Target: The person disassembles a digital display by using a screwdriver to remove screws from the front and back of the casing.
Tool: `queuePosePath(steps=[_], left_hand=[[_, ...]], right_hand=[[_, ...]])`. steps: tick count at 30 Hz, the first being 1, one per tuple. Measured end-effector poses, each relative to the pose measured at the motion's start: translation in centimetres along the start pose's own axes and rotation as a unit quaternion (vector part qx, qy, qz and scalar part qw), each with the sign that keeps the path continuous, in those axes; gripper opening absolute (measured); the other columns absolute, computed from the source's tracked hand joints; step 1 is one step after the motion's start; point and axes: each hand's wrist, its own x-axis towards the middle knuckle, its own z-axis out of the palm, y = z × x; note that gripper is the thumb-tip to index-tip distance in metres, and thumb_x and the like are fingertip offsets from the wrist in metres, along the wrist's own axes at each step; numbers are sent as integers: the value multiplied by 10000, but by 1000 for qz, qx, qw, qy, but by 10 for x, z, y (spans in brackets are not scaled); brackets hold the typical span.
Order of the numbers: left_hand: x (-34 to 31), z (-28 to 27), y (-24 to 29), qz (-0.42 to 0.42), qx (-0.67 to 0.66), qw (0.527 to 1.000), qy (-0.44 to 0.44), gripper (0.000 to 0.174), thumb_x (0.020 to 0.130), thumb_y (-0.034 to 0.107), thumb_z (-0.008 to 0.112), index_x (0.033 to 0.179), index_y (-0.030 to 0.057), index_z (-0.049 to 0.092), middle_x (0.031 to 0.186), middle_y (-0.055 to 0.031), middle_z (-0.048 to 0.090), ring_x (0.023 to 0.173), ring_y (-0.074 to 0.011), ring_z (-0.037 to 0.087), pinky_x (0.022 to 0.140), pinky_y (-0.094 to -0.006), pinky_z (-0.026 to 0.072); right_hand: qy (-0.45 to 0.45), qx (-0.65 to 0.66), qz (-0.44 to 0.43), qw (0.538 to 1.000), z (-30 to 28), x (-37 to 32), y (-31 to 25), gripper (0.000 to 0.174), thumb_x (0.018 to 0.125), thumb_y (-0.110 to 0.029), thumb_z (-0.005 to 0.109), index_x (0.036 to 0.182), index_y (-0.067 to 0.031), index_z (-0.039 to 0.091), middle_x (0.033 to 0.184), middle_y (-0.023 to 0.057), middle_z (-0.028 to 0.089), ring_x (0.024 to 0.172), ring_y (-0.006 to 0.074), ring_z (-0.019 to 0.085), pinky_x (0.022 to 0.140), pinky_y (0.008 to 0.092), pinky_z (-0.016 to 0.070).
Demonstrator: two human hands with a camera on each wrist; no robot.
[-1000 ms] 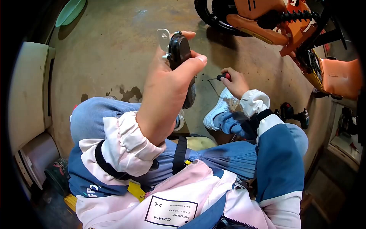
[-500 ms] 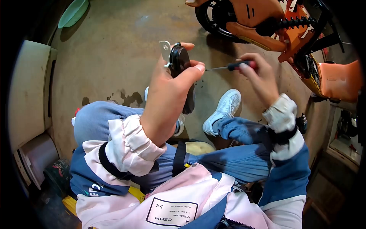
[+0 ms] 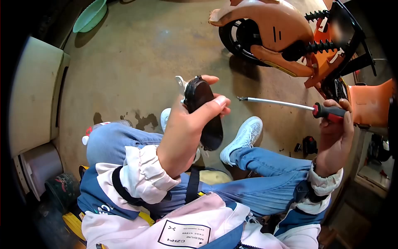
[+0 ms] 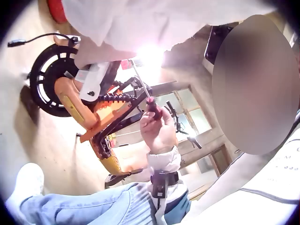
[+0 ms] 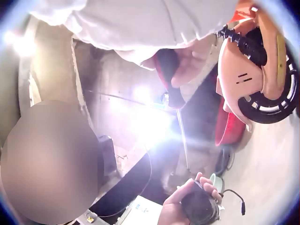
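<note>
In the head view the left hand (image 3: 186, 120) grips a dark rounded part (image 3: 204, 110) that has a silver metal bracket (image 3: 180, 84) on its far side. The right hand (image 3: 335, 141) holds a screwdriver by its black and red handle (image 3: 329, 112), and the long shaft (image 3: 280, 102) points left toward the part. A small dark piece (image 3: 241, 98) sits at the shaft's tip, apart from the left hand. The right wrist view shows the dark part (image 5: 199, 206) with a short cable and plug (image 5: 243, 207) beside it.
An orange two-wheeled vehicle (image 3: 282, 29) stands at the upper right. A green basin (image 3: 90, 16) lies at the upper left, by a pale cabinet (image 3: 35, 95). A power drill (image 3: 309, 146) rests on the floor right of the white shoe (image 3: 244, 137).
From the floor the right hand has come up and to the right with the screwdriver, its tip now away from the left hand. The left hand with the dark part appears lower in view.
</note>
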Motion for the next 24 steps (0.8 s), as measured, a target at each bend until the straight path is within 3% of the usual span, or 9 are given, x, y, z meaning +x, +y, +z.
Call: queuePosePath(steps=[5,7,12,15,17,24], left_hand=[[-1,5,11,-62,-78,993,-55,524,932,196,652,1391,92,422,1137,-130,641,1005,-189,645,914,-350,508],[-1,7,12,-68,-102,989,-80,528,932,188,647,1399,105,415,1163,-151,628,1009,-197,643,914,-363,512],[0,7,11,-63,-111,989,-77,550,930,184,652,1413,119,397,1162,-136,629,1007,-203,640,898,-371,517],[1,5,10,-56,-108,989,-79,584,928,193,681,1419,76,387,1137,-127,650,1028,-181,639,936,-337,491],[2,5,8,-51,-108,990,-78,565,933,155,651,1427,113,381,1091,-95,634,988,-203,634,852,-369,515],[0,5,9,-55,-106,990,-78,576,921,143,669,1423,103,390,1070,-81,629,970,-199,636,840,-362,515]], right_hand=[[3,41,12,999,1,5,2,377,1038,-277,473,1300,-10,517,1139,167,635,858,142,583,807,262,461],[76,40,25,996,5,5,4,356,1020,-287,476,1251,-19,520,1092,204,657,752,164,593,738,258,475],[78,36,39,996,10,4,2,358,1018,-295,478,1256,-31,513,1083,193,663,741,153,597,737,247,481],[78,38,43,995,11,3,1,355,1020,-296,474,1260,-37,509,1079,188,668,740,147,602,736,242,487],[78,40,44,995,12,3,1,353,1020,-294,472,1262,-40,507,1077,186,670,740,146,605,735,240,490],[75,26,44,996,13,3,2,364,1019,-301,478,1275,-42,493,1087,184,673,740,146,614,730,243,494]])
